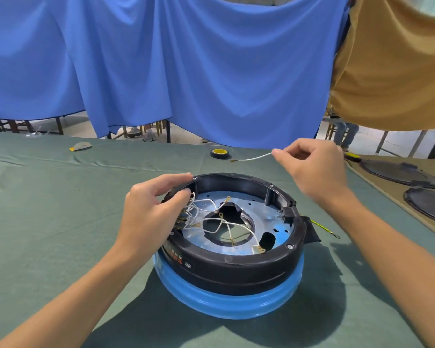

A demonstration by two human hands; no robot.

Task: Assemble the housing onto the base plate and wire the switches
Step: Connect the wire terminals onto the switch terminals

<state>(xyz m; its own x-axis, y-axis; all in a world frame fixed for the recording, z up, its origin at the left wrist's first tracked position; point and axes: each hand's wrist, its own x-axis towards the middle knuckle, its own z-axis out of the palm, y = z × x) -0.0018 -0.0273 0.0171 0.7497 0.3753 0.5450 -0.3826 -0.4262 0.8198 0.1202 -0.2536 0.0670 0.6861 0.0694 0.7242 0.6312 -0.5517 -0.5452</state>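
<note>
A black ring-shaped housing (236, 267) sits on a blue-rimmed body (226, 305) in the middle of the table. Inside lies a silvery base plate (261, 209) with a central hole and several loose white wires (219, 226) ending in brass terminals. My left hand (151, 209) grips the housing's left wall where the switch terminals are, thumb inside among the wires. My right hand (309, 167) is raised behind the housing and pinches one white wire (254, 157) by its end; its terminal hangs free to the left.
A roll of black tape (219, 153) lies at the back of the green table cloth (48, 209). Two black round covers (399, 173) (430, 202) rest at the right. A yellow-green wire (324, 227) sticks out right of the housing. Blue cloth (186, 71) hangs behind.
</note>
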